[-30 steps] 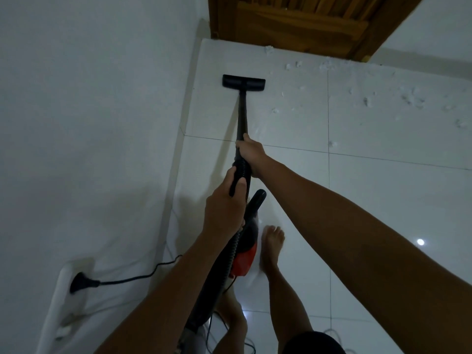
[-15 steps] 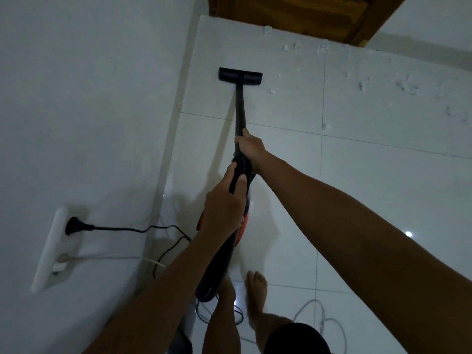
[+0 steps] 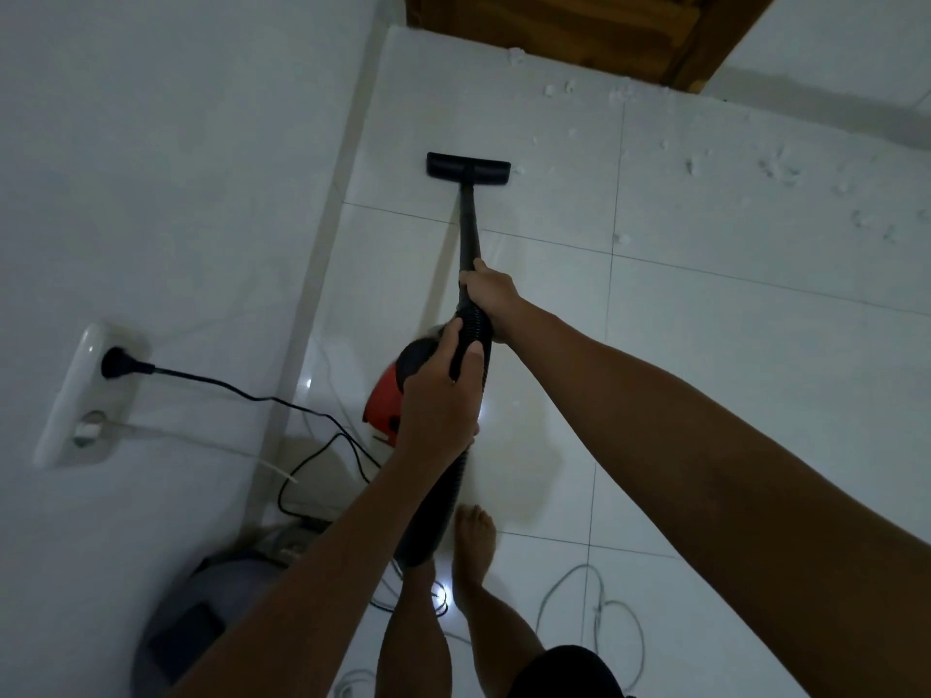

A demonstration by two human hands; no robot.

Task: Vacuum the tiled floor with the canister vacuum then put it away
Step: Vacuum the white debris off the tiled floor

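A black vacuum wand [image 3: 469, 225] runs away from me to a flat black floor nozzle [image 3: 468, 166] resting on the white tiled floor [image 3: 730, 355] near the left wall. My right hand [image 3: 491, 294] grips the wand just above the ribbed hose [image 3: 472, 340]. My left hand [image 3: 443, 395] grips the hose lower down, closer to me. Under my left hand sits the red and black vacuum canister [image 3: 390, 395], partly hidden. White crumbs [image 3: 776, 168] lie scattered on the tiles ahead and to the right of the nozzle.
A black plug [image 3: 118, 364] sits in a white wall socket [image 3: 83, 395], its cord [image 3: 302, 445] trailing to the floor. A grey round object [image 3: 201, 612] stands at lower left. Loose grey cable [image 3: 599, 612] loops by my bare feet [image 3: 473, 546]. A wooden door [image 3: 579, 27] closes the far end.
The nozzle has drawn back from the door toward me. The view has tipped down and back, bringing the socket, cords and grey object further into sight. Both hands keep their grip.
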